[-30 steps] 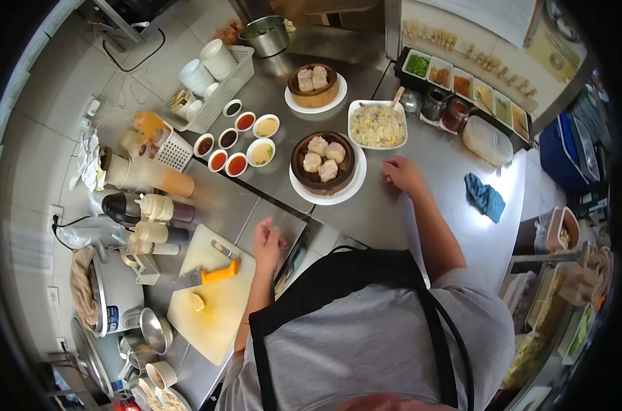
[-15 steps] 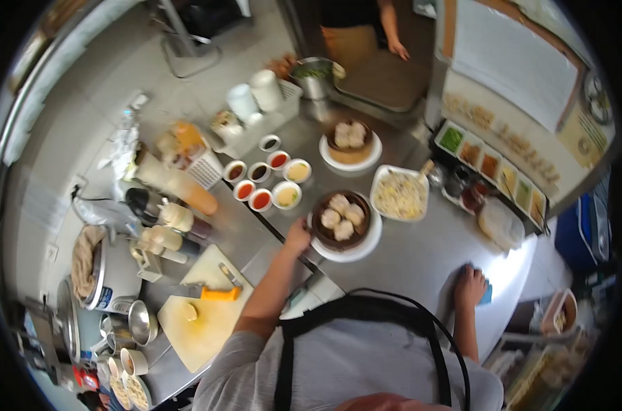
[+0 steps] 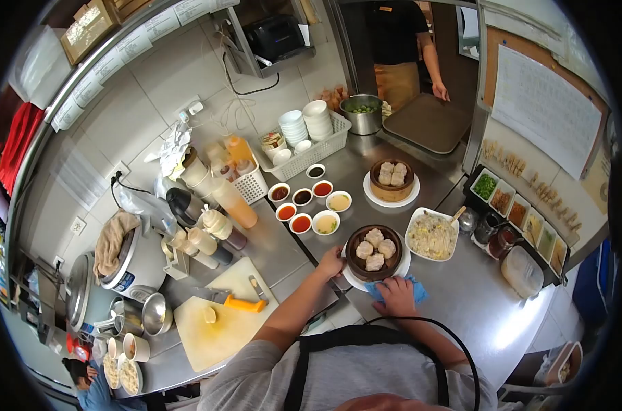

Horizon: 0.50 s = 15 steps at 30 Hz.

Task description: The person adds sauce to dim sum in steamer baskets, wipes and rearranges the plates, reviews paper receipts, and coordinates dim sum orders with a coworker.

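Note:
In the head view, a dark-rimmed bamboo steamer (image 3: pixel 352 255) with several dumplings (image 3: pixel 374 249) sits on a white plate (image 3: pixel 405 262). My left hand (image 3: pixel 331 263) grips the left edge of that plate, close against the steamer; its fingertips are partly hidden. At the plate's front right, my right hand (image 3: pixel 394 297) presses on a folded blue cloth (image 3: pixel 418 290), its fingers bent over it. To the right of the steamer stands a square white bowl of fried rice (image 3: pixel 431 235) with a spoon handle at its corner. Behind is a second steamer of dumplings (image 3: pixel 392 181) on another plate.
Several small sauce bowls (image 3: pixel 301 222) stand to the left. Cutting boards (image 3: pixel 194 332) hold an orange-handled tool (image 3: pixel 246 303). Sauce bottles, a white basket (image 3: pixel 294 164) of bowls and a metal pot (image 3: pixel 363 122) line the back. A person's hand (image 3: pixel 440 91) is near a brown tray (image 3: pixel 427 122).
My right hand has moved left with the blue cloth, from the counter's right side to the plate's edge. My left hand stays at the plate. The camera view has shifted.

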Available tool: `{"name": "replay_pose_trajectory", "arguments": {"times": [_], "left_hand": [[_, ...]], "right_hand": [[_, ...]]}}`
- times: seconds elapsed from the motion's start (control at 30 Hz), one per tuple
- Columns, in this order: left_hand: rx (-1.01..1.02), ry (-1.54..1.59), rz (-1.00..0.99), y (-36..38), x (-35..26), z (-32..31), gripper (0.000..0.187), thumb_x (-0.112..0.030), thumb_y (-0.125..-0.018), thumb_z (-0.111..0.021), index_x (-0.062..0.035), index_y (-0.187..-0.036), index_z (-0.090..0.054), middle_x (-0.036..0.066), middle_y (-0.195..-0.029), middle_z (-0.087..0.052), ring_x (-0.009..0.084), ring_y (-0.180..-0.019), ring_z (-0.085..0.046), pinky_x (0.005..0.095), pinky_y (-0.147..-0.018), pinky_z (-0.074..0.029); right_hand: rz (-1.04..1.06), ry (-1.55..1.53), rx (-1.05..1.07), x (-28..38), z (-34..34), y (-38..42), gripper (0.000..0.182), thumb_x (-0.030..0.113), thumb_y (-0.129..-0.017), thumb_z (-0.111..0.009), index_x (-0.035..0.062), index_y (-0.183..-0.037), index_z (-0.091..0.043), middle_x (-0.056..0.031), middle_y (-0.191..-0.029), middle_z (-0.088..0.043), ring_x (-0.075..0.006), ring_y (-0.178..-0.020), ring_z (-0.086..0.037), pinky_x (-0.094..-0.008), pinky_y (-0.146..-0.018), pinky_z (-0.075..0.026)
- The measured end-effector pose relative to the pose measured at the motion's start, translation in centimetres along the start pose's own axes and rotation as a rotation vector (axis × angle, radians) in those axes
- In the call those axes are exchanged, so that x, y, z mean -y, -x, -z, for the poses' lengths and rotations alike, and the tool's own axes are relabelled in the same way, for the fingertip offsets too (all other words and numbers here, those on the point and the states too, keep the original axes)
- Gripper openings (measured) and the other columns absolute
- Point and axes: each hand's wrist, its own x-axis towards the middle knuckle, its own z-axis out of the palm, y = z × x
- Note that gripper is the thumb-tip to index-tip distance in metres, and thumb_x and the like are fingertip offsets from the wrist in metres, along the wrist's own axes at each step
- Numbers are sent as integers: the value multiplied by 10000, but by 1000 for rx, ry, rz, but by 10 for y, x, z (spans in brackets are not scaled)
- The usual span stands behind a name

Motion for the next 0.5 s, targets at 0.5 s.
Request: {"name": "replay_pose_trajectory", "arguments": {"times": [0.5], "left_hand": [[-25,6,-45,0,2,-2,400,-55,-767,-456,-39,-1160,-385,146,-903,-551,122,-443,-495,235,-367,-423]], "right_hand": [[-224,133,-20,-13,-8,1,128,143,-677,-525,146,-768,-615,1,-839,-517,-220,-806,-472,-362,-671,-374]]}}
